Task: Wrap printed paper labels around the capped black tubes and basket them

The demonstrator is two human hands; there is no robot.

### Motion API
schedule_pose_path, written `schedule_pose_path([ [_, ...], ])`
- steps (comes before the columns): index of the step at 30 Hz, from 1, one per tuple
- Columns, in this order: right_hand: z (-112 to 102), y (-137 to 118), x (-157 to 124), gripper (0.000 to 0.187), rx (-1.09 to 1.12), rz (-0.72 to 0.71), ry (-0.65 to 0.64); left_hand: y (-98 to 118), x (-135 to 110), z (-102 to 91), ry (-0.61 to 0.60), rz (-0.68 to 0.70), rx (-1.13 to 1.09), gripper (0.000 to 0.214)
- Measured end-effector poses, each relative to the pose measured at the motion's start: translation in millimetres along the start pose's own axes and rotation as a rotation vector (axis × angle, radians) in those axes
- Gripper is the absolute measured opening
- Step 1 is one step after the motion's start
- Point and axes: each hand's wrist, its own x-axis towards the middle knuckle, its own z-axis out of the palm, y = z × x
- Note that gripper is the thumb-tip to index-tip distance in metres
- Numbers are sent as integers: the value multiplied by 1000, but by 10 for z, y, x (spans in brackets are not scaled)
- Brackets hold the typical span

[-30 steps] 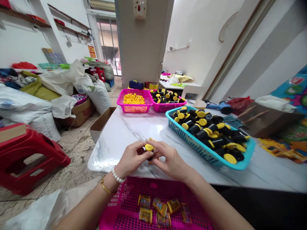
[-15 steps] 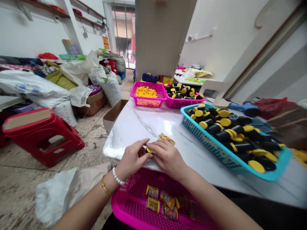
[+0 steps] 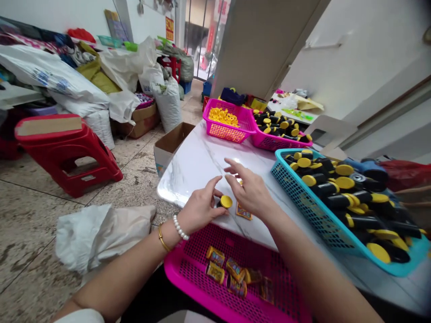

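Observation:
Between the fingers and thumb of my left hand is a small black cylinder with a round yellow cap, its cap facing up toward me. Most of its black body is hidden by the fingers. My right hand is raised just to the right, fingers spread and holding nothing. Below it, colourful yellow labels lie on the white marbled table, partly covered by the hand. Under my forearms, a magenta basket contains several cylinders wrapped in printed labels.
A turquoise basket heaped with black, yellow-capped cylinders stands on the right. Farther back are a pink basket of yellow rings and another pink basket of capped cylinders. A cardboard box and red stool are to the left.
My right hand has left the capped cylinder and opened, moving up and right over the labels. The left hand keeps hold of the cylinder. The view has shifted.

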Motion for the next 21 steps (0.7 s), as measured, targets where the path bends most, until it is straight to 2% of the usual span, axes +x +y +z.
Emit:
schedule_pose_path([
  [3,260,-38,222,54,2,104,-76,15,0,-8,21,-31,-22,92],
  [6,473,-64,252,61,-103,128,14,66,4,-43,47,-47,-18,94],
  [9,529,-103,174,64,-226,125,179,112,32,-78,41,-54,30,93],
  [14,533,-148,80,64,-261,107,195,89,10,-76,-18,-56,19,95],
  [17,524,-92,108,56,-126,84,191,54,-3,-67,-23,-42,-23,98],
  [21,317,17,81,44,379,161,159,40,-11,-110,-36,-42,-219,104],
])
